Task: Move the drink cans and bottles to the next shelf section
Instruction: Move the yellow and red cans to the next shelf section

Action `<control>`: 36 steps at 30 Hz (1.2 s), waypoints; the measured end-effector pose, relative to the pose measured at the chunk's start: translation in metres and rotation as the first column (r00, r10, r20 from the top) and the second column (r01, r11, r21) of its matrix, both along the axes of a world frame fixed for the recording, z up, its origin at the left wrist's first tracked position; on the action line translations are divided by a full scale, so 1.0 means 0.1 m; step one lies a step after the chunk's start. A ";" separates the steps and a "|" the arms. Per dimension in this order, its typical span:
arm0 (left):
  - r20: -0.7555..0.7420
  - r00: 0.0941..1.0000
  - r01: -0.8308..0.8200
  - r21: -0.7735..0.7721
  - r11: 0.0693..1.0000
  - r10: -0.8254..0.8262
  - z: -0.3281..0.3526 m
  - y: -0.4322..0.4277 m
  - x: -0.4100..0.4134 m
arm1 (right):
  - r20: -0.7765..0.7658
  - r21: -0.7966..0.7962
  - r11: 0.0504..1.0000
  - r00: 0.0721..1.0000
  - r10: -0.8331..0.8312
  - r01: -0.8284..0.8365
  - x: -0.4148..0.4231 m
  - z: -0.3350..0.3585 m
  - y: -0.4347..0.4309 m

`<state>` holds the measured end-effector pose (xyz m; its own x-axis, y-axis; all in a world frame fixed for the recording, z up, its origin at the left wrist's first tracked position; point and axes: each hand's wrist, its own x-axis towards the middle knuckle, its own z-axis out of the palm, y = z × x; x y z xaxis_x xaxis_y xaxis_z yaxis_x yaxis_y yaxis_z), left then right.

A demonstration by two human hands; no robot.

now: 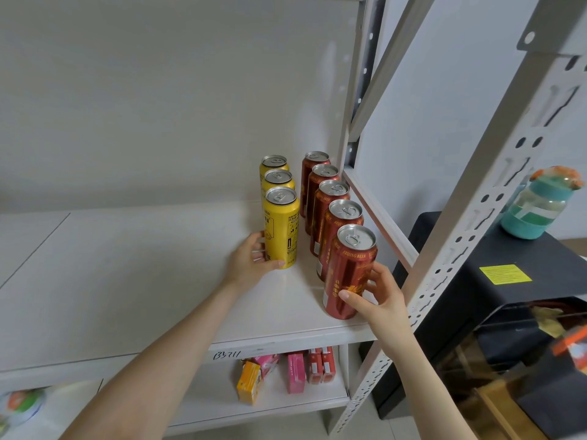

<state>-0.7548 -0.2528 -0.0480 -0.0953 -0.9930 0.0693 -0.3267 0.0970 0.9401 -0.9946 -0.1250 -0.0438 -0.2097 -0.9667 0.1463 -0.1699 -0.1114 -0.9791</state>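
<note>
Two rows of cans stand at the right end of the white shelf. Three yellow cans form the left row, and my left hand is wrapped around the base of the front yellow can. Several red beer cans form the right row along the shelf's side rail. My right hand grips the lower part of the front red can, thumb on its front and fingers behind it. Both held cans stand upright on the shelf.
A perforated grey upright rises just right of my right hand. Beyond it a black cabinet carries a teal jar. The lower shelf holds pink, red and orange cartons. A seam divides the shelf board at the left.
</note>
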 end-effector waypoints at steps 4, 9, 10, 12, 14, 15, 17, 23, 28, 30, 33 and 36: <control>0.024 1.000 -0.002 -0.005 1.000 0.002 -0.01 0.00 0.01 | 0.004 0.012 1.000 1.000 -0.005 0.005 -0.01 0.00 0.00; 0.145 0.989 -0.012 -0.046 0.999 0.019 -0.01 0.00 0.03 | -0.014 0.026 0.999 1.000 -0.020 0.020 -0.01 0.02 0.02; 0.171 0.985 -0.014 -0.049 0.999 0.022 0.00 0.01 0.05 | -0.021 0.031 0.999 0.999 -0.026 0.027 0.00 0.03 0.03; 0.249 0.968 -0.010 -0.060 0.998 0.025 0.03 0.02 0.11 | -0.045 0.043 0.998 0.998 -0.052 0.053 0.01 0.05 0.05; 0.364 0.931 0.013 -0.094 0.995 0.023 0.08 0.05 0.18 | -0.096 0.050 0.993 0.990 -0.102 0.107 0.04 0.07 0.09; 0.414 0.910 0.025 -0.110 0.994 0.022 0.10 0.07 0.21 | -0.133 0.048 0.989 0.982 -0.133 0.140 0.06 0.08 0.12; 0.492 0.870 0.045 -0.139 0.989 0.029 0.14 0.15 0.28 | -0.226 0.035 0.979 0.956 -0.187 0.200 0.11 0.11 0.17; 0.641 0.762 0.110 -0.262 0.959 0.088 0.21 0.54 0.51 | -0.592 -0.030 0.941 0.753 -0.287 0.336 0.25 0.20 0.39; 0.739 0.651 0.154 -0.352 0.923 0.173 0.27 0.99 0.75 | -0.786 -0.141 0.934 0.537 -0.307 0.328 0.37 0.27 0.64; 0.773 0.603 0.172 -0.365 0.915 0.195 0.29 1.19 0.85 | -0.845 -0.159 0.934 0.446 -0.296 0.319 0.46 0.30 0.75; 0.803 0.551 0.184 -0.384 0.905 0.229 0.30 1.51 0.97 | -0.905 -0.151 0.943 0.342 -0.253 0.297 0.60 0.33 0.93; 0.834 0.501 0.196 -0.369 0.909 0.231 0.28 1.82 1.10 | -0.935 -0.127 0.953 0.289 -0.208 0.274 0.79 0.34 1.11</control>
<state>-0.6444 -0.0709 -0.0203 -0.3007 -0.9002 0.3151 -0.9372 0.3401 0.0770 -0.9154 -0.0137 -0.0097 -0.1916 -0.9101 0.3675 -0.9777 0.1442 -0.1525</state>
